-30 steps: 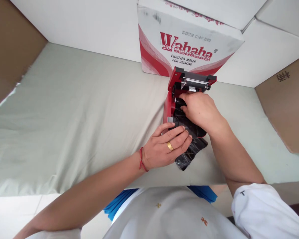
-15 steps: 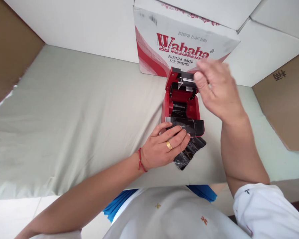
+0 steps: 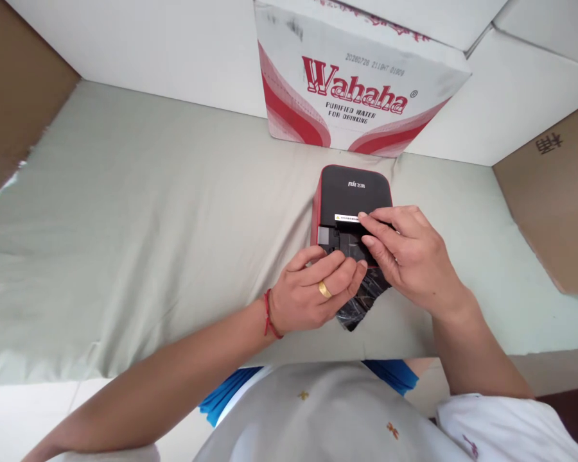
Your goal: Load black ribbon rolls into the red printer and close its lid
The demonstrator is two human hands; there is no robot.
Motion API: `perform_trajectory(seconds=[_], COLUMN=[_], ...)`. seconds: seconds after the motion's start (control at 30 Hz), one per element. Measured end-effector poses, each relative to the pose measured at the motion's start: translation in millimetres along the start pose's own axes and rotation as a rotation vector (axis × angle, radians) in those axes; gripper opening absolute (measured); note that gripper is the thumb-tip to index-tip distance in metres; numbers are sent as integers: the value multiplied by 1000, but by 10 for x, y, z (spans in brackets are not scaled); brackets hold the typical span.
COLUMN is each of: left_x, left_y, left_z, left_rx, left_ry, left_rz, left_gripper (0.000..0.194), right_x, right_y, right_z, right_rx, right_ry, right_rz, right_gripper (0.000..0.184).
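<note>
A small red and black label printer [image 3: 351,192] sits on the pale green cloth [image 3: 149,224], its black lid closed flat. A strip of shiny black film [image 3: 361,301] hangs out of its front. My left hand [image 3: 313,292], with a gold ring and a red wrist string, lies on that film with curled fingers pressing it at the printer's front edge. My right hand [image 3: 407,256] rests on the printer's front right, fingers stretched flat onto the lid near a small white sticker [image 3: 347,218].
A white and red Wahaha water carton [image 3: 356,83] stands right behind the printer. White panels [image 3: 164,45] line the back. Brown cardboard [image 3: 553,199] leans at the right and another brown piece [image 3: 14,96] at the left. The cloth's front edge runs just before my body.
The printer's lid, open a second ago, is now closed. My right hand came out of the inside, lifted up, then came down onto the lid. My left hand stayed on the film.
</note>
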State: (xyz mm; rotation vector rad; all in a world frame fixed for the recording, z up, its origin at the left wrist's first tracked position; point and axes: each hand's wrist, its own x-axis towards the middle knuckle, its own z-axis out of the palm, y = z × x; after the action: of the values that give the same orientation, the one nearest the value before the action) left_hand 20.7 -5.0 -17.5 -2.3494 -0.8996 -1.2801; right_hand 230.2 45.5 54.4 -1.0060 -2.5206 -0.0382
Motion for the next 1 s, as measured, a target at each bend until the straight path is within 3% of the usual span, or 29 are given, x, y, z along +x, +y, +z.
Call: perform_trajectory(seconds=[0.3,0.5,0.7,1.0], left_x=[48,-27,-32,-68], left_y=[-16,-60,-302,-443], left_z=[16,23,-31,-15], left_rx=[-26,-131,-62,20], left_ry=[18,85,142,143], left_rz=[-10,-70,-216,-207], left_gripper=[16,27,33,43], right_x=[19,-122,-307,-340], right_y=[-40,-204,-503,-488], right_z=[22,138,156,245], right_rx=[-28,127,175,234], right_ry=[-41,140,195,262], right_rz=[114,103,52,67], right_gripper=[32,32,36,41])
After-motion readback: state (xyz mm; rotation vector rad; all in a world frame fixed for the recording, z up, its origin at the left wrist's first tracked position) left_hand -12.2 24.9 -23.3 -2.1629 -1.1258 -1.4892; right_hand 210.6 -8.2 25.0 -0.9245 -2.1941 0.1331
